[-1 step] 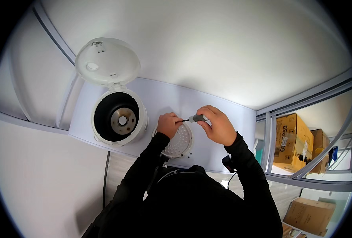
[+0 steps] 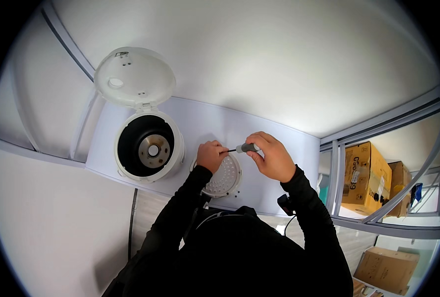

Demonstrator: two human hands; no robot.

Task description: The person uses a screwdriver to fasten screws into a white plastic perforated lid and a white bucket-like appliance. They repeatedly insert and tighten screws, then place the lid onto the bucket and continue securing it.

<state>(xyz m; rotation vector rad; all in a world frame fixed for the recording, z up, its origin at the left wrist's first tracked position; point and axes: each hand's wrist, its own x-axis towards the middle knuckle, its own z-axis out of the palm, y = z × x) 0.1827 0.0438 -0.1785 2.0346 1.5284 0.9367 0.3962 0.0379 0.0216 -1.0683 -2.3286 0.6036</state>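
Observation:
My right hand is wrapped around the grey handle of a screwdriver, whose thin dark shaft points left. At the shaft's tip, the fingers of my left hand are pinched together; whatever sits between them is too small to make out. Beneath my hands lies a round white perforated plate on the white table, partly covered by my left hand and sleeve. To its left stands a white rice cooker body with its lid raised, showing a dark interior and a round metal heating plate.
Several small dark bits, perhaps screws, lie beside the perforated plate near the front edge of the table. A white wall rises behind the table. Beyond a grey frame on the right are cardboard boxes. A black cable hangs at the front left.

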